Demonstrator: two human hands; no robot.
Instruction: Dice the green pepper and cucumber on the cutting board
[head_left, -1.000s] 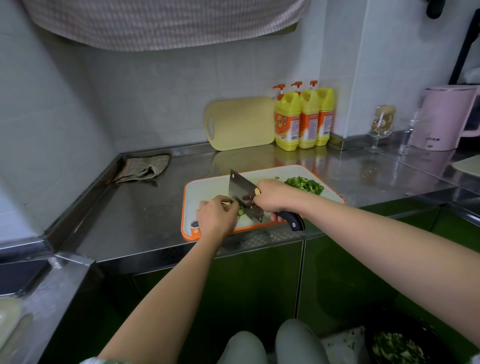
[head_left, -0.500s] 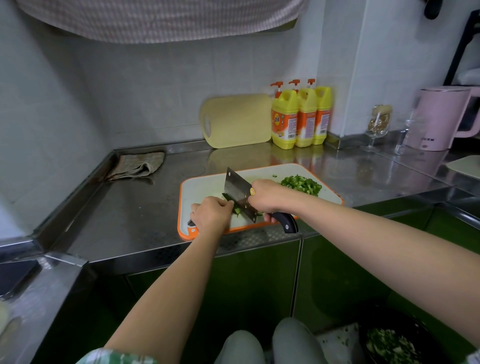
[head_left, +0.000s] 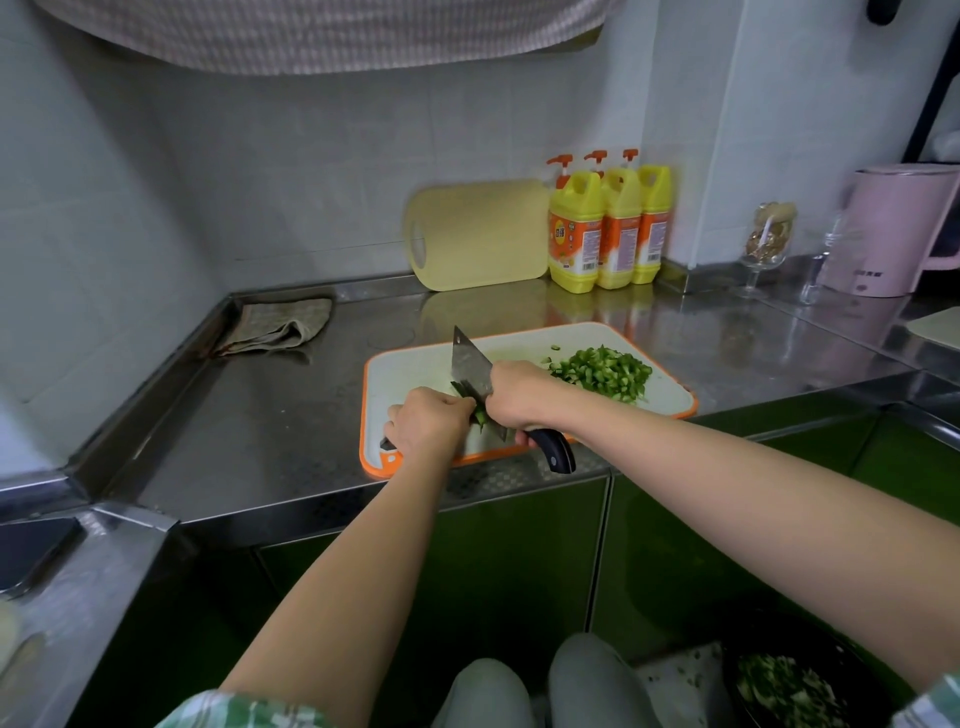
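We're working the near-left part of the cutting board (head_left: 415, 364), white with an orange rim, which is sitting at the front edge of the steel counter (head_left: 260, 426).

Left hand (head_left: 428, 421): we're curling it knuckles-up over a green piece (head_left: 480, 415) and pinning it to the board. Only the dark end of the piece is showing, poking out on the hand's right side, so we're not calling pepper vs cucumber. The fingertips are hiding under the hand.

Right hand (head_left: 519, 395): we're wrapping it tight around the cleaver (head_left: 470, 366) where the blade meets the grip. The black handle (head_left: 556, 449) is sticking out toward us past the board's front rim. The blade is standing on edge with its tip pointing away and its flat side running right alongside the left knuckles. The edge is coming down on the green piece in the gap between the two hands. We can't tell whether it's cutting through yet.

The hands are sitting just beside each other, with only the blade and the green end between them.

The diced pile (head_left: 602, 371) is lying on the far-right part of the board, just past the right hand and well apart from the left. A few stray bits are lying near it.

Also in view:
- A yellow board (head_left: 478, 234) is leaning on the wall tiles.
- Three yellow pump bottles (head_left: 605, 228) are standing just to its right.
- A folded cloth (head_left: 280, 325) is lying in the back-left corner of the counter.
- A stemmed glass (head_left: 769, 244) and a pink kettle (head_left: 893, 234) are standing at far right.
- A dark bowl (head_left: 784, 686) of chopped green bits is sitting low at right, below counter level, near our knees.
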